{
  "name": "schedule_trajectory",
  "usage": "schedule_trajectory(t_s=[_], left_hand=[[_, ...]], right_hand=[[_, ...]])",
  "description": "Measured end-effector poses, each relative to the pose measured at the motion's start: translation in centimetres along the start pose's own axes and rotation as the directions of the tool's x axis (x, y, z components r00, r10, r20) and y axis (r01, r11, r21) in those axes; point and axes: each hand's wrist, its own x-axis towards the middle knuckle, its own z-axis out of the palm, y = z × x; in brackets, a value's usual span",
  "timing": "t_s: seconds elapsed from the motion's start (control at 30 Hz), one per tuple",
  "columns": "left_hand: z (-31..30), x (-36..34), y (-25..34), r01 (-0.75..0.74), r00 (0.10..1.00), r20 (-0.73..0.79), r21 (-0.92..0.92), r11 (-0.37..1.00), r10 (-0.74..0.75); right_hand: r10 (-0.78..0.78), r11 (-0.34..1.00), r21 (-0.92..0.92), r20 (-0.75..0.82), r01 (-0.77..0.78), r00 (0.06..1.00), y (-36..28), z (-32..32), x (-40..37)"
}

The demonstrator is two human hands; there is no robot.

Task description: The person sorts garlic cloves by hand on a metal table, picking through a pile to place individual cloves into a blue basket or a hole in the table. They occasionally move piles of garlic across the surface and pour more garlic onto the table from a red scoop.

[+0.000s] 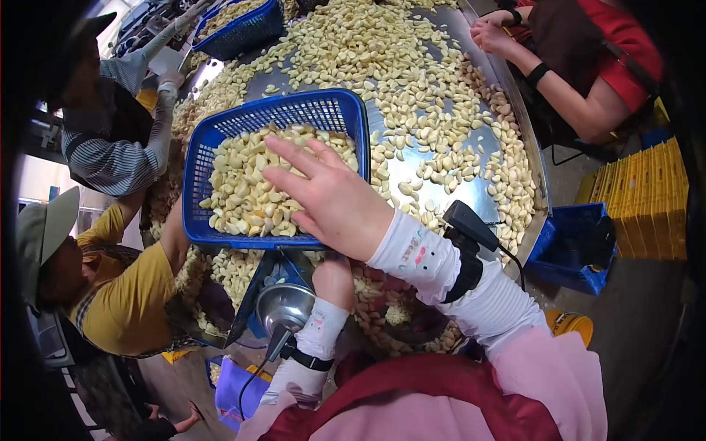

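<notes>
A blue plastic basket holds many pale peeled cloves and sits tilted at the near edge of the metal table. Over the basket's right part, my right hand has its fingers spread on top of the cloves. Below the basket's near rim is my left hand, its fingers mostly hidden behind the right wrist and the rim. A round steel bowl is just left of my left hand. Both my wrists wear white sleeves with black straps.
More cloves cover the metal table. Another blue basket stands at the back left. Co-workers are at the left and at the right. Yellow crates and a blue crate stand right of the table.
</notes>
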Motion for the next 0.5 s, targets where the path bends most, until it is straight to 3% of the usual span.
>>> schedule_trajectory(t_s=[0.03, 0.1, 0.13, 0.17, 0.23, 0.3, 0.33, 0.37, 0.4, 0.43, 0.47, 0.5], left_hand=[[0.3, 0.3, -0.2, -0.009, 1.000, -0.004, 0.004, 1.000, 0.009], [1.1, 0.9, -0.2, 0.094, 0.994, 0.060, 0.001, 0.996, -0.093], [-0.2, 0.5, 0.0, -0.047, 0.999, 0.028, 0.074, 0.996, 0.045], [-1.1, 0.0, 0.6, -0.051, 0.998, 0.029, 0.064, 0.997, 0.049], [-3.4, -0.9, 1.9, -0.148, 0.989, -0.009, -0.128, 0.981, 0.148], [-9.7, -1.6, 4.1, -0.364, 0.920, -0.289, -0.380, 0.850, 0.265], [-12.8, -1.5, 4.5, -0.360, 0.874, -0.441, -0.300, 0.883, 0.206], [-15.5, -0.8, 4.2, -0.345, 0.796, -0.584, -0.223, 0.912, 0.158], [-17.5, 0.6, 3.2, -0.186, 0.802, -0.596, -0.204, 0.961, 0.029], [-18.8, 2.1, 2.3, -0.023, 0.787, -0.610, -0.185, 0.982, -0.096], [-18.9, 3.5, 2.1, -0.033, 0.729, -0.683, -0.105, 0.994, -0.048], [-19.0, 4.6, 2.3, -0.035, 0.661, -0.750, -0.027, 0.999, 0.003]], right_hand=[[-0.016, 0.995, -0.099, 0.029, 0.018, 0.999, 0.3, -0.2, -0.1], [0.147, 0.989, 0.033, -0.123, -0.144, 0.981, 0.5, -3.3, -1.3], [0.271, 0.962, 0.000, -0.119, -0.273, 0.955, 1.6, -4.8, -3.0], [0.387, 0.918, -0.036, -0.118, -0.394, 0.914, 3.5, -6.1, -5.3], [0.627, 0.768, -0.228, 0.084, -0.598, 0.774, 9.7, -7.4, -10.9], [0.478, 0.740, -0.572, 0.078, -0.354, 0.875, 15.1, -6.7, -17.4], [0.599, 0.720, -0.533, 0.154, -0.444, 0.786, 15.6, -5.8, -18.5], [0.652, 0.660, -0.613, 0.183, -0.433, 0.735, 14.3, -3.9, -19.0], [0.732, 0.633, -0.592, 0.248, -0.499, 0.634, 11.8, -2.4, -18.5], [0.646, 0.710, -0.573, 0.300, -0.409, 0.702, 10.3, -0.8, -18.9], [0.664, 0.714, -0.591, 0.401, -0.375, 0.632, 8.0, -0.3, -18.4], [0.585, 0.795, -0.508, 0.495, -0.332, 0.642, 6.8, 0.0, -19.2]])
